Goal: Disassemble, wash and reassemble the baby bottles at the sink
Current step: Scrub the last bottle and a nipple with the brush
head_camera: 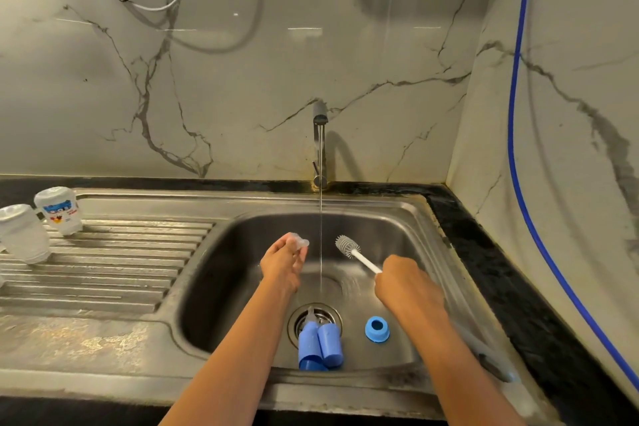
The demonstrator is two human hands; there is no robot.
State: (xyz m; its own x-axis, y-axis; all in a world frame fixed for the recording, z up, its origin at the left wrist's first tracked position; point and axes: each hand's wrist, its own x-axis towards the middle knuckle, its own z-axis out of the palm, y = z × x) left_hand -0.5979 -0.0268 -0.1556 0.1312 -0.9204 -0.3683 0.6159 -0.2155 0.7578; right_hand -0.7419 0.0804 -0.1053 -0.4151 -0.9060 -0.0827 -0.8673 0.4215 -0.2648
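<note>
Over the steel sink (408, 218), my left hand (281, 263) pinches a small clear bottle nipple (300, 241) just left of the thin water stream (321, 235). My right hand (406, 284) grips the white handle of a grey-bristled bottle brush (347, 247), whose head points up and left, right of the stream. On the sink floor lie two blue caps (320, 344) over the drain and a blue collar ring (377, 329). Two clear bottle bodies stand upside down on the drainboard: one with a printed label (60, 209), one plain (22, 233).
The tap (320, 145) stands at the back of the sink and is running. A ribbed drainboard (114, 263) lies to the left. A black counter edge (518, 287) runs along the right, with a blue hose (515, 114) on the marble wall. Cables hang at top left.
</note>
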